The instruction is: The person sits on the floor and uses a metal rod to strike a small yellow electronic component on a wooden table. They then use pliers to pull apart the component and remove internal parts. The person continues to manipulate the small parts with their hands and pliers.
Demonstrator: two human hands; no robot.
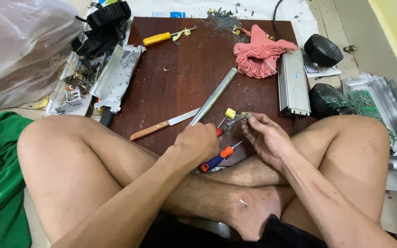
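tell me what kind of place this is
Probably a makeshift floor workspace at home for taking electronics apart: the person sits cross-legged at a dark wooden board strewn with debris, beside a circuit board, metal casings and a yellow-handled screwdriver.

1. The light is soft, even and fairly bright, with no hard-edged shadows anywhere.
2. Faint, diffuse shadows sit under the hands and crossed legs on the dark wooden board (194, 69).
3. Mild glare runs along the metal tube (214, 95) and the clear plastic bag (19, 46).
4. Focus is sharp at centre; wide-angle bending stretches the knees and corners.
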